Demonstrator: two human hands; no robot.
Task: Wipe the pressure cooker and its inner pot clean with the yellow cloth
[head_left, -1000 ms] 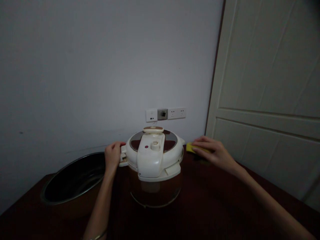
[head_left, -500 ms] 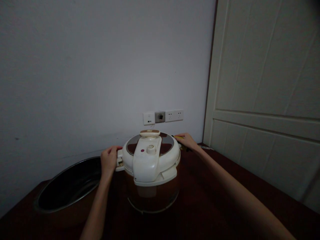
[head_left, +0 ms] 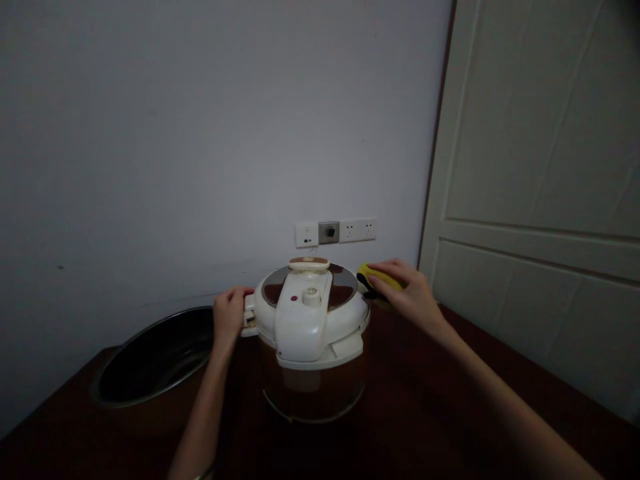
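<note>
An electric pressure cooker [head_left: 303,327] with a white lid and a dark reddish-brown body stands upright on the table, its lid on. My left hand [head_left: 229,317] is closed at the cooker's left side handle [head_left: 250,317], with its fingertips hidden behind it. In my right hand [head_left: 407,290], pinched between thumb and fingers, is a yellow and black cloth [head_left: 377,277]. It is just off the right rim of the lid, by the right handle, which it mostly hides; whether they touch I cannot tell.
A dark, open inner pot [head_left: 155,360] stands left of the cooker, close to my left forearm. Behind, the wall carries sockets and a switch [head_left: 335,231]. A pale panelled door [head_left: 525,200] borders the dark red table [head_left: 425,393] on the right.
My right hand has lifted and come nearer from the far right side of the cooker, showing more of the cloth. The view has shifted slightly left; my left hand stays at the handle.
</note>
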